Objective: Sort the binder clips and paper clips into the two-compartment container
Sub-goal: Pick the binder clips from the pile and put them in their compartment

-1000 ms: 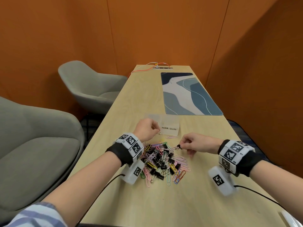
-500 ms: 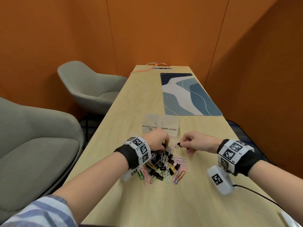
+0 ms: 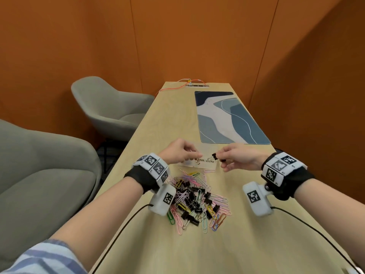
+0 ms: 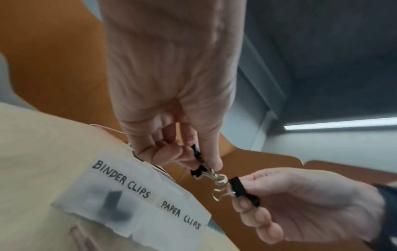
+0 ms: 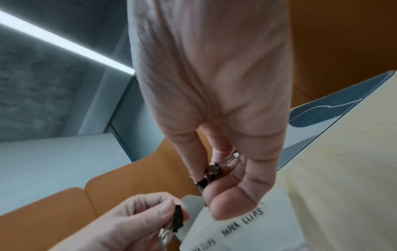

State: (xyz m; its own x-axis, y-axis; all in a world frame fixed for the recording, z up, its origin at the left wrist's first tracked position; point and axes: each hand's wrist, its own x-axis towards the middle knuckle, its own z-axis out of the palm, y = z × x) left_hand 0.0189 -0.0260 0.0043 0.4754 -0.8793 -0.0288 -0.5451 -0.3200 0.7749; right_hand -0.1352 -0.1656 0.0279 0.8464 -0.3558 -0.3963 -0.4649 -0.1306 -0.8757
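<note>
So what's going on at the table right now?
A person is sorting clips. The left hand pinches a black binder clip and the right hand pinches another binder clip, both held above the two-compartment container labelled for binder clips and paper clips. The wire handles look close or hooked together. A dark shape already sits in the binder side. The mixed pile remains on the table.

Two hands point(image 3: 209, 157), two held binder clips point(image 4: 198, 167), one container point(image 4: 137, 203), two chairs point(image 3: 110, 107).
</note>
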